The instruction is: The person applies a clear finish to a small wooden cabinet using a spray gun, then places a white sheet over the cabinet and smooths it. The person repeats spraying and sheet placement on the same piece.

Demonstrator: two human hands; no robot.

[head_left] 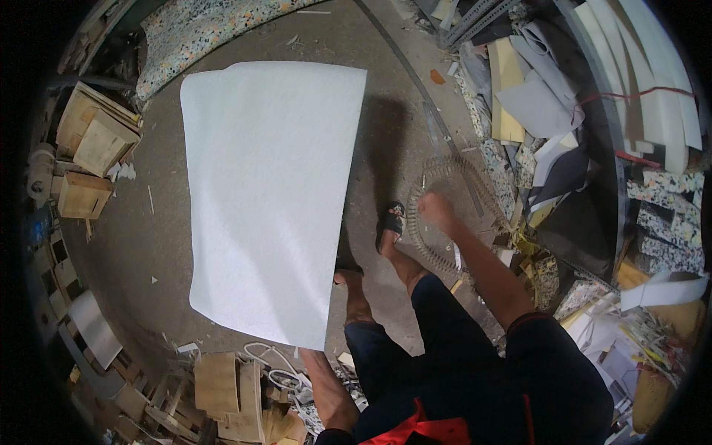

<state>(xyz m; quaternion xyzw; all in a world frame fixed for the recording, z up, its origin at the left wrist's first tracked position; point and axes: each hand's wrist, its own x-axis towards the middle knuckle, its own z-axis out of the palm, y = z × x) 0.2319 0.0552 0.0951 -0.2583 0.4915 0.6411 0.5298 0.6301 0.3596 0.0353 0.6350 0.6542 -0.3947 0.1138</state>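
Hiding the left hand, its fingers unreadable, the sheet (267, 196) left of the hose (475, 174) seems propped by it from beneath, while the right hand (438, 211) curls beside the hose, grip unclear

Left of the sheet (271, 200), I see a broad strip of floor (163, 256) where a hand could pass, then boxes (85, 194) in the way. Beyond its top edge, foam (200, 33) blocks the path. To its right, a foot (393, 219) narrows the gap; farther right, a coil (421, 251) curves round the right hand (436, 211), then scraps (538, 100) bar passage.
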